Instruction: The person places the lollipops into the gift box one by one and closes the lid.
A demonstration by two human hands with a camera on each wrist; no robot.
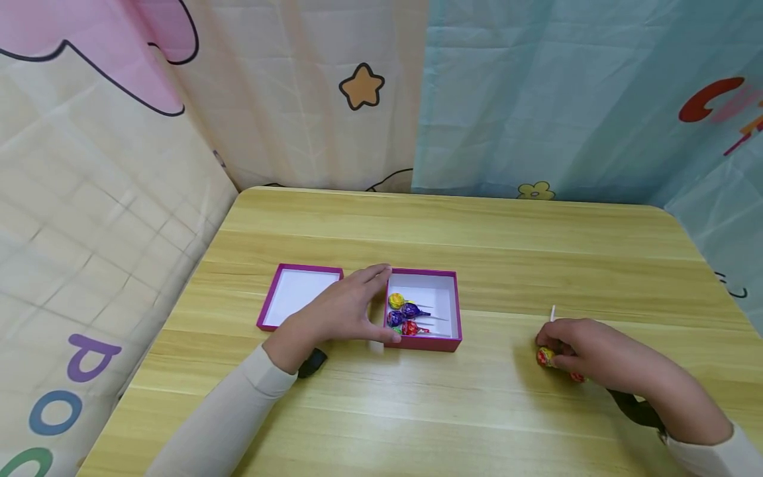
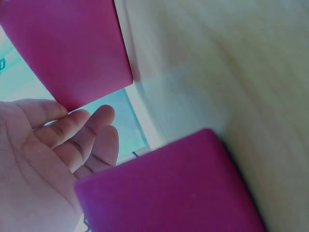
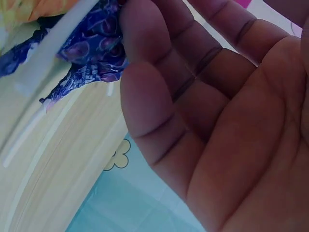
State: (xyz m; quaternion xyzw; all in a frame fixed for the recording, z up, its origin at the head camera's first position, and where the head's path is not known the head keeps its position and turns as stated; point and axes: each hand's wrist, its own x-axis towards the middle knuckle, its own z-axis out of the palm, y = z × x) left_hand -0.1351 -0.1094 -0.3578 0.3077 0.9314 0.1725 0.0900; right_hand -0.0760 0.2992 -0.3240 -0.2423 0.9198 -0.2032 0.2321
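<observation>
My left hand spans the left side of a magenta open box, thumb at its front-left corner and fingertips at the back-left corner. Inside lie several wrapped lollipops: a yellow one, a purple one, a red one and others. On the right, my right hand pinches a yellow-and-red lollipop low over the table, its white stick pointing away. A red wrapper peeks from under that hand. The right wrist view shows a blue-purple lollipop wrapper right by the fingertips.
A shallow magenta lid with a white inside lies left of the box, partly behind my left hand. The wooden table reaches back to printed curtains, which also hang at both sides.
</observation>
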